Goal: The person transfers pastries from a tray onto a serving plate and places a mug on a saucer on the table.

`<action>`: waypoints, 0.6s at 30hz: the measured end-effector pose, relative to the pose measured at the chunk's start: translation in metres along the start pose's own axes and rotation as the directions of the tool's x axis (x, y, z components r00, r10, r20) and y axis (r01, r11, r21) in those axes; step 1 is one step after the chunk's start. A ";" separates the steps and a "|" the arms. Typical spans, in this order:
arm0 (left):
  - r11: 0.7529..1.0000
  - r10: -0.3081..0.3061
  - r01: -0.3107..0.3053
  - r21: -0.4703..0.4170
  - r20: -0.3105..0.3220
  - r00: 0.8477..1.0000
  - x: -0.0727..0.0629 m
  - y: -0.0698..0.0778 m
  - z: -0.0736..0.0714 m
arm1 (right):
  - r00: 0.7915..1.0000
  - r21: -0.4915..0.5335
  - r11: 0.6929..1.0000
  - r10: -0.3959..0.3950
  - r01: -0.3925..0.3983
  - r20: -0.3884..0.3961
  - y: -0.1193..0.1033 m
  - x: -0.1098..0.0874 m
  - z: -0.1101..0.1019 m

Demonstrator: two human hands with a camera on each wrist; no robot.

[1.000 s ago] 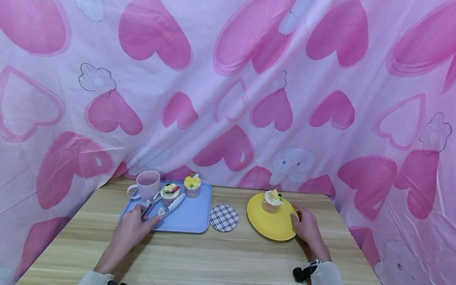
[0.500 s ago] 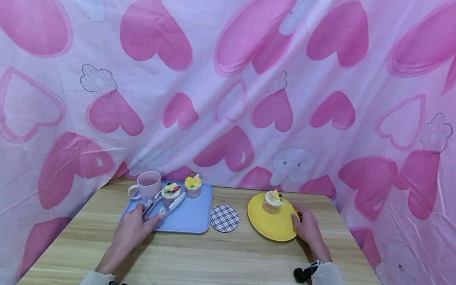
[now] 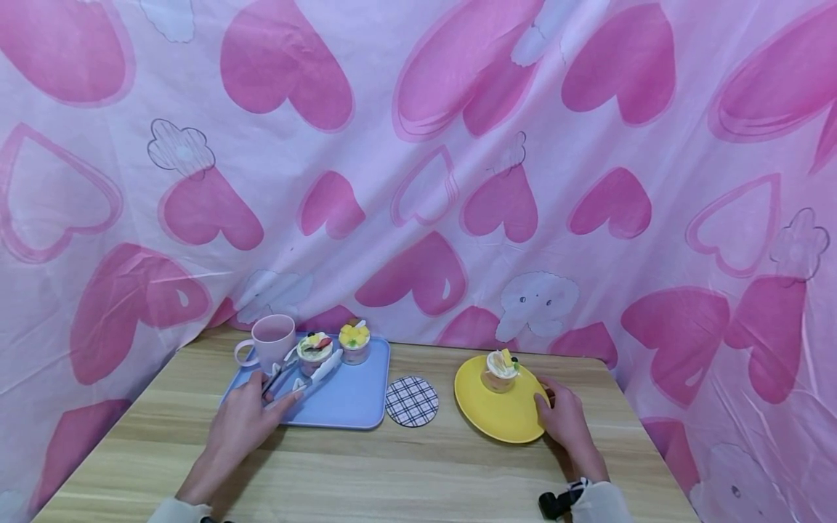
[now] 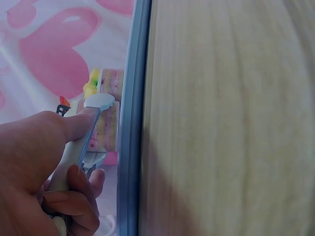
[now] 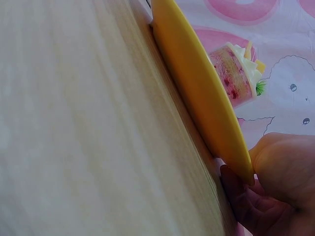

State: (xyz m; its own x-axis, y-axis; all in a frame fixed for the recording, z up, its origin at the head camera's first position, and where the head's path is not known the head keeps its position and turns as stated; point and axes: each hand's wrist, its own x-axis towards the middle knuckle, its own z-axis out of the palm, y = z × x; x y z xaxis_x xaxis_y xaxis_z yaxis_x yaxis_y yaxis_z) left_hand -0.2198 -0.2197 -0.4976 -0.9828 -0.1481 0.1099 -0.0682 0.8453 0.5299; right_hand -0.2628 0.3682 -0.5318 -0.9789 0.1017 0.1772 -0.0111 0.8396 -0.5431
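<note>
My left hand [image 3: 242, 418] holds a pair of tongs [image 3: 325, 368] over the blue tray [image 3: 356, 407]. The tongs' white-tipped arms stand on either side of a cake cup [image 3: 315, 349] topped with cream and strawberry; I cannot tell whether both tips touch it. In the left wrist view, thumb and fingers lie along the tongs [image 4: 74, 152]. My right hand [image 3: 564, 412] pinches the right rim of a yellow plate [image 3: 500, 421], thumb above and fingers below, as the right wrist view shows. A second cake cup [image 3: 500, 372] sits upright towards the back of that plate.
A pink mug [image 3: 273, 338] stands at the tray's back left. Another cup with yellow fruit [image 3: 354, 343] is at its back right. A checked round coaster [image 3: 412, 401] lies between tray and plate. Heart-print cloth [image 3: 418, 218] hangs behind the wooden table [image 3: 392, 479].
</note>
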 end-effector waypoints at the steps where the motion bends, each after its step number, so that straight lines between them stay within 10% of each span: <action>1: 1.000 0.001 -0.001 -0.002 -0.002 1.000 0.000 0.000 0.000 | 1.000 0.000 1.000 -0.003 0.003 -0.001 0.000 0.000 0.000; 18: 1.000 0.017 -0.017 -0.005 -0.042 0.999 -0.004 0.007 -0.003 | 1.000 0.010 1.000 0.000 0.000 0.008 0.001 0.001 0.000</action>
State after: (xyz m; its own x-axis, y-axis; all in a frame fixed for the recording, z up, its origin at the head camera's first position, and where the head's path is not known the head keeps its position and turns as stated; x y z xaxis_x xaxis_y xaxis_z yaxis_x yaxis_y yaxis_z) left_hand -0.2156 -0.2152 -0.4918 -0.9758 -0.1550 0.1540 -0.0503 0.8452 0.5321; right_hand -0.2636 0.3693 -0.5324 -0.9805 0.0975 0.1707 -0.0129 0.8344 -0.5510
